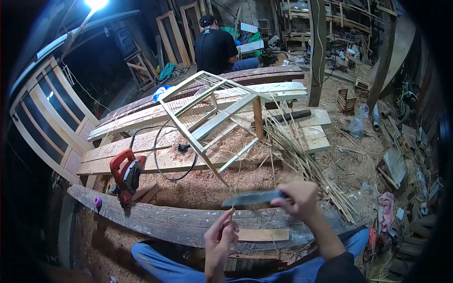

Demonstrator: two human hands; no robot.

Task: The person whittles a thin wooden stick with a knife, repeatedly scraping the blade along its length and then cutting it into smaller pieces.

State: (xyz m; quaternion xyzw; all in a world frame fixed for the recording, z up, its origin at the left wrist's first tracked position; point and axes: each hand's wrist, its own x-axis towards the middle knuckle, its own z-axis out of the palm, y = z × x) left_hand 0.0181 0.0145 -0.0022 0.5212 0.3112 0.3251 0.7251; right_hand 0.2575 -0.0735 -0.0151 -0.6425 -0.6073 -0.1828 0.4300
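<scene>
My right fingers [291, 200] close round the handle of a broad-bladed knife [252, 198]; my left fingers [222, 231] pinch a thin bamboo strip [232, 214] upright at the blade. Beyond, a slatted wooden frame [210, 123] leans across the planks [155, 158], between the red power planer [126, 174] and piled bamboo strips [314, 174].
</scene>
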